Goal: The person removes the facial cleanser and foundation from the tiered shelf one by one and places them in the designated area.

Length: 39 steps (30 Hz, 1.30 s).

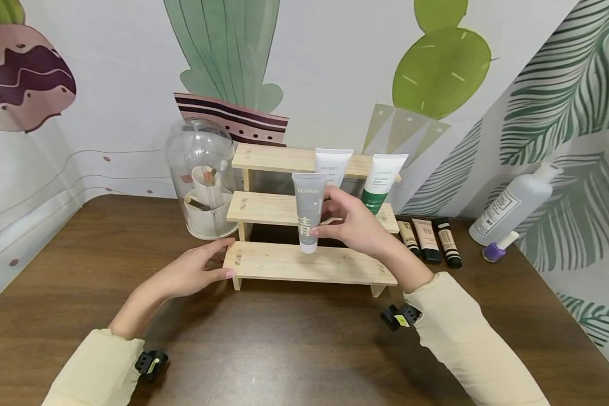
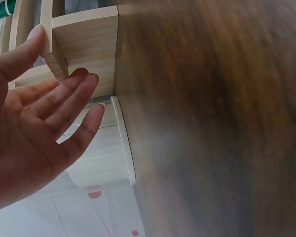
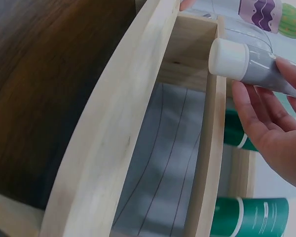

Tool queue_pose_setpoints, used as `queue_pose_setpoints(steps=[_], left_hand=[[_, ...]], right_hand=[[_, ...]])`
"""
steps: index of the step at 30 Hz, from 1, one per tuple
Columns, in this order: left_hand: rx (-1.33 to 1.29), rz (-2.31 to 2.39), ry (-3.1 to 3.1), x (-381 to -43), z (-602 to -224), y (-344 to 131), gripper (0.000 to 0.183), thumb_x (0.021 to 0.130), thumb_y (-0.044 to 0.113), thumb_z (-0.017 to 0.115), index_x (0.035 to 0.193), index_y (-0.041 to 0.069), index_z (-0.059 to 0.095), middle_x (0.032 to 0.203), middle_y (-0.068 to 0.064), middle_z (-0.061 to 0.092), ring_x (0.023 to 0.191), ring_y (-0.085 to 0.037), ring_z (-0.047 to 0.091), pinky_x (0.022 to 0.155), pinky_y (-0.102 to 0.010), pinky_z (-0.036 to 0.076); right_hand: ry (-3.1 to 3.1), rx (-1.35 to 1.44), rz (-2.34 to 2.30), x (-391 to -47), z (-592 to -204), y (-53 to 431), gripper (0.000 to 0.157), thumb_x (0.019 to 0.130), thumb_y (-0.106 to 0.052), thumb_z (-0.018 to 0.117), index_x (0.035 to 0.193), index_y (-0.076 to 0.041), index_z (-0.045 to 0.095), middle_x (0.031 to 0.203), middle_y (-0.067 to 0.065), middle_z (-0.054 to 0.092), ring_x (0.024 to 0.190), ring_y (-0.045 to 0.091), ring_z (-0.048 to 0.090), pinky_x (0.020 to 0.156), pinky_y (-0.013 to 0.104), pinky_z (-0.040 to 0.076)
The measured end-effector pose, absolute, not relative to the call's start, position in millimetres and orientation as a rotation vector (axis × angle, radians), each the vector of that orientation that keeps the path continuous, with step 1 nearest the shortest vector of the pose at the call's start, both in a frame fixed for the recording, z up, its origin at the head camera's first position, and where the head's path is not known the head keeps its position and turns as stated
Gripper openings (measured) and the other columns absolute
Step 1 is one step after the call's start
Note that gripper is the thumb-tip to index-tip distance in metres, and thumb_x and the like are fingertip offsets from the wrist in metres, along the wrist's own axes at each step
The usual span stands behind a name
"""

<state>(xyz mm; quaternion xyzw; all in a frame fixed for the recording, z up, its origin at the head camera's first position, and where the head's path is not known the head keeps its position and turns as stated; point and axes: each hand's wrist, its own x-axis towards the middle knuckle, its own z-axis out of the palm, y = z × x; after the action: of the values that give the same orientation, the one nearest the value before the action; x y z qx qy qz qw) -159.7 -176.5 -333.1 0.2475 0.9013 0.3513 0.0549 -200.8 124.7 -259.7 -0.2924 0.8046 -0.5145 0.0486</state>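
A three-step wooden shelf (image 1: pixel 312 262) stands on the table. At the left end of its lowest step, my left hand (image 1: pixel 195 269) holds on, thumb at the front edge and index finger by the back corner. My right hand (image 1: pixel 357 223) pinches a grey squeeze tube (image 1: pixel 309 203), cap down, between thumb and fingers. Its white cap (image 3: pixel 228 59) shows close to the middle step's edge in the right wrist view. On the middle step, a white-and-green tube (image 1: pixel 384 175) stands cap down at the right; another white tube (image 1: pixel 333 162) is partly hidden behind the grey one.
A glass dome (image 1: pixel 198 146) covers white cups with brushes, left of the shelf. Three small cosmetic tubes (image 1: pixel 427 239) lie at its right. Farther right are a large translucent bottle (image 1: pixel 515 203) and a purple nail polish (image 1: pixel 494 251). Patterned cloth (image 1: pixel 330 73) hangs behind.
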Motion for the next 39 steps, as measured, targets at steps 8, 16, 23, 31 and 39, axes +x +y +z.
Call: queue_pose_setpoints(steps=[8, 16, 23, 31, 39], left_hand=[[0.766, 1.084, 2.726, -159, -332, -177, 0.062, 0.087, 0.02, 0.064, 0.132, -0.012, 0.034, 0.114, -0.023, 0.057, 0.103, -0.033, 0.057, 0.085, -0.046, 0.046], [0.756, 1.073, 2.728, -159, -333, -177, 0.063, 0.087, 0.02, 0.064, 0.132, -0.011, 0.034, 0.114, -0.023, 0.057, 0.103, -0.033, 0.056, 0.085, -0.047, 0.045], [0.754, 1.072, 2.732, -159, -333, -177, 0.062, 0.087, 0.02, 0.063, 0.133, -0.01, 0.034, 0.113, -0.022, 0.057, 0.102, -0.032, 0.057, 0.085, -0.046, 0.045], [0.758, 1.075, 2.735, -160, -333, -177, 0.061, 0.087, 0.02, 0.064, 0.132, -0.01, 0.035, 0.111, -0.021, 0.059, 0.101, -0.031, 0.057, 0.084, -0.046, 0.046], [0.754, 1.078, 2.724, -160, -332, -177, 0.061, 0.087, 0.018, 0.063, 0.132, -0.011, 0.035, 0.11, -0.02, 0.059, 0.101, -0.031, 0.057, 0.083, -0.045, 0.047]], right_hand=[[2.459, -0.866, -1.51, -201, -262, 140, 0.049, 0.073, 0.007, 0.071, 0.116, -0.003, 0.049, 0.095, 0.016, 0.063, 0.087, 0.024, 0.061, 0.077, 0.037, 0.051], [2.521, -0.837, -1.444, -199, -263, 154, 0.047, 0.072, 0.006, 0.073, 0.112, -0.002, 0.05, 0.095, 0.017, 0.064, 0.087, 0.025, 0.062, 0.078, 0.038, 0.05], [2.466, -0.774, -1.459, -198, -265, 172, 0.05, 0.073, 0.008, 0.071, 0.117, 0.0, 0.047, 0.097, 0.018, 0.063, 0.087, 0.025, 0.061, 0.075, 0.035, 0.051], [2.423, -0.775, -1.455, -196, -267, 199, 0.051, 0.073, 0.01, 0.07, 0.117, 0.003, 0.046, 0.095, 0.02, 0.064, 0.086, 0.023, 0.062, 0.075, 0.032, 0.051], [2.457, -0.749, -1.336, -192, -263, 231, 0.051, 0.073, 0.006, 0.072, 0.117, 0.001, 0.047, 0.098, 0.02, 0.063, 0.086, 0.022, 0.062, 0.072, 0.031, 0.05]])
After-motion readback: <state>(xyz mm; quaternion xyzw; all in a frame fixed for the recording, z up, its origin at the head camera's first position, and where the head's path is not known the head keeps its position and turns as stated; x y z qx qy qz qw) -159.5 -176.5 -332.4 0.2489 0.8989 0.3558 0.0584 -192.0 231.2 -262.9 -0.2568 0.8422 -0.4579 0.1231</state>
